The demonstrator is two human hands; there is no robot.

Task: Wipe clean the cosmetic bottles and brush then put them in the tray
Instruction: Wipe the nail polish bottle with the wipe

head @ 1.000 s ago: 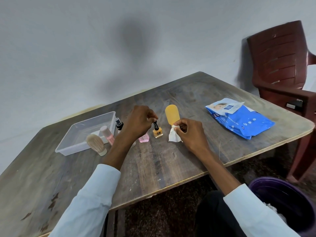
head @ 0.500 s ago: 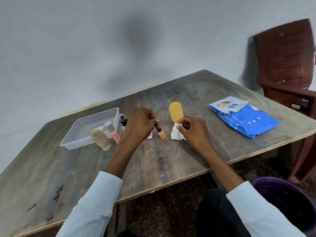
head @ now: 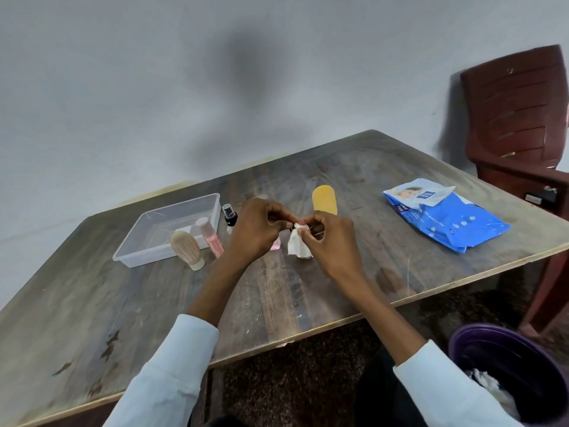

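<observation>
On the left of the worn wooden desk (head: 277,303) sits the clear plastic tray (head: 160,229), with nothing visibly laid inside it. Just before it stand the round beige bristle brush (head: 187,252) and the pink tube-shaped bottle (head: 211,237); beside the tray's right corner is a small clear spray bottle with a black cap (head: 229,217).

The left hand (head: 257,231) has its fingers curled, its grip pinched on something small that the hands hide; I cannot tell what, though probably a little bottle. A bit of a pink item (head: 276,245) shows under that hand. The right hand (head: 331,241) pinches the crumpled white wipe (head: 297,243) against that hidden thing. Behind stands the yellow rounded bottle (head: 324,199); far right lies the blue packet of wipes (head: 446,221).

Judged so, wiping is in hand. Next calls for turning the piece within the wipe, then carrying it left into the tray.
</observation>
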